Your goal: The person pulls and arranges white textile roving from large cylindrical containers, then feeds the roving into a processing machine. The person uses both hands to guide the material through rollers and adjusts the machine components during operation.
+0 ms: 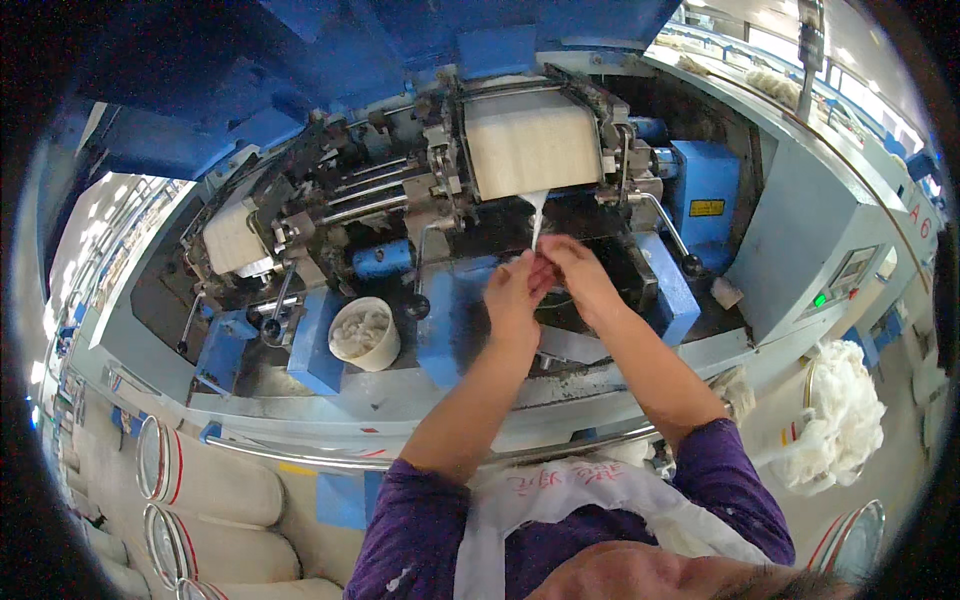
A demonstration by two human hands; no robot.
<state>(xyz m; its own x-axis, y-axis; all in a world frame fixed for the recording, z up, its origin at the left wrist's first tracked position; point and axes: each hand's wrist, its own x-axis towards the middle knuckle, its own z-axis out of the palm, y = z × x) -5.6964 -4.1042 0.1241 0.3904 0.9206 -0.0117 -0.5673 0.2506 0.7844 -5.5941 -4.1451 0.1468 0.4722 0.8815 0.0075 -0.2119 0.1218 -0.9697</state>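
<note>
A white strand of fibre sliver (537, 222) hangs from the lower edge of the wide cream fibre web (530, 145) on the machine's rollers. It narrows downward into my fingers. My right hand (575, 268) pinches the strand from the right, fingers closed. Just beside and slightly below it, my left hand (513, 295) is also closed, its fingertips meeting the strand's lower end. Both hands touch or nearly touch each other. The exact grip of the fingertips is partly hidden. Below the hands is a dark recess between blue blocks (665, 285).
A white tub (365, 333) of fibre scraps stands on the machine ledge at left. Levers with black knobs (692, 264) jut out on both sides. A metal rail (350, 453) runs along the front. Tall white cans (215, 470) stand lower left; a fibre-filled can (835, 420) stands right.
</note>
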